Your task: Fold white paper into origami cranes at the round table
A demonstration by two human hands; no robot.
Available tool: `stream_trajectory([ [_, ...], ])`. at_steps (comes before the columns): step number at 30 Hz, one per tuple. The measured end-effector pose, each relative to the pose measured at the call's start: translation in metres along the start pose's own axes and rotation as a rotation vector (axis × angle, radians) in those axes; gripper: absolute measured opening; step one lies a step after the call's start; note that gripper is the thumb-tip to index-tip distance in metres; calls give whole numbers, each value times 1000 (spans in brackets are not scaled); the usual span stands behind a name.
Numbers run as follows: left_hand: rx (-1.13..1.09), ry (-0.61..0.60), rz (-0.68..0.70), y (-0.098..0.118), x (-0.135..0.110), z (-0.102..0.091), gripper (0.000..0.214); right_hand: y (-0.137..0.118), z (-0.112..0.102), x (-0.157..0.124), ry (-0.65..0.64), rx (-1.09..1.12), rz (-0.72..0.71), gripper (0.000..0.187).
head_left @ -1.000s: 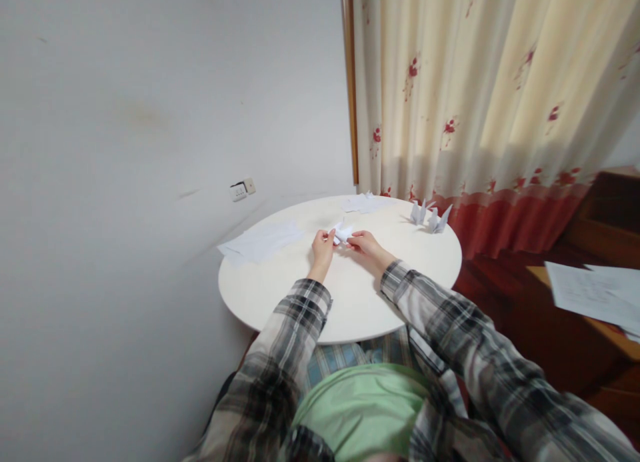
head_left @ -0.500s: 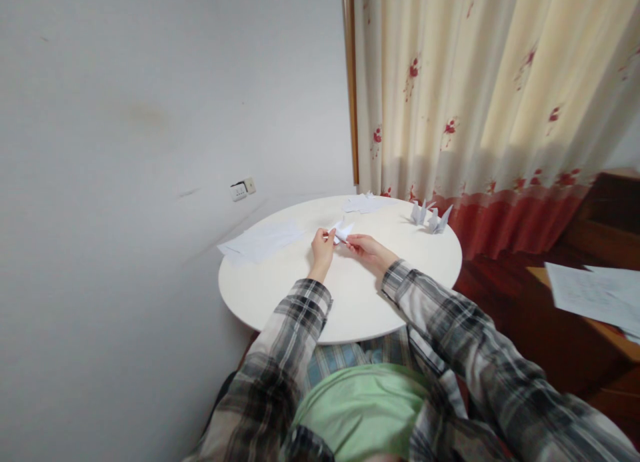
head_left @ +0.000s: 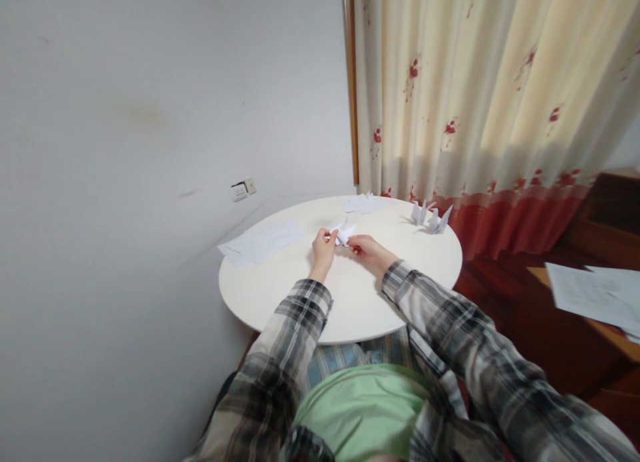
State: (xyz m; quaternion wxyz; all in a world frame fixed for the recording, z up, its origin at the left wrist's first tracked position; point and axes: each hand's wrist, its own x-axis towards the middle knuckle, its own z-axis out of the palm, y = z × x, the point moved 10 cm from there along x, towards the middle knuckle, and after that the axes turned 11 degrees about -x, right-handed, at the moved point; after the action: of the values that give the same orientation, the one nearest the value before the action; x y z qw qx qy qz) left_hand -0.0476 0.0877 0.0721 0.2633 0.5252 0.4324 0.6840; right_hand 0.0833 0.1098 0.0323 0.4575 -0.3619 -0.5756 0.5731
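Observation:
A small white folded paper crane (head_left: 343,235) is held between my two hands above the middle of the round white table (head_left: 280,295). My left hand (head_left: 324,247) pinches its left side between thumb and fingers. On the other side, the fingertips of my right hand (head_left: 367,247) are closed on its right, lower edge. Pointed paper flaps stick up from the piece. My fingers partly hide its lower folds.
Two finished-looking paper cranes (head_left: 438,221) stand near the table's right edge. Flat white sheets (head_left: 263,241) lie at the left, and more paper (head_left: 364,203) lies at the back. Printed sheets (head_left: 590,295) rest on a wooden surface at right. A wall and a curtain (head_left: 450,82) border the table.
The paper crane has turned slightly in my hands, and its flaps look more spread. Both hands have shifted only a little to the right.

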Motion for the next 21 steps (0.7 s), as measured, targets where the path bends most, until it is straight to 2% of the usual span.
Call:
stream_trajectory([
  [2,-7,-2,-5,-1,0,0,19,5,1,-2,9,41,68,11],
  [9,-23,-30,-10,-1,-1,4,18,14,4,-2,3,117,174,19],
  [15,1,-18,15,2,-1,3,18,15,6,-1,-12,144,190,19],
  [21,48,10,27,4,-1,-2,19,19,8,1,-49,199,199,11],
])
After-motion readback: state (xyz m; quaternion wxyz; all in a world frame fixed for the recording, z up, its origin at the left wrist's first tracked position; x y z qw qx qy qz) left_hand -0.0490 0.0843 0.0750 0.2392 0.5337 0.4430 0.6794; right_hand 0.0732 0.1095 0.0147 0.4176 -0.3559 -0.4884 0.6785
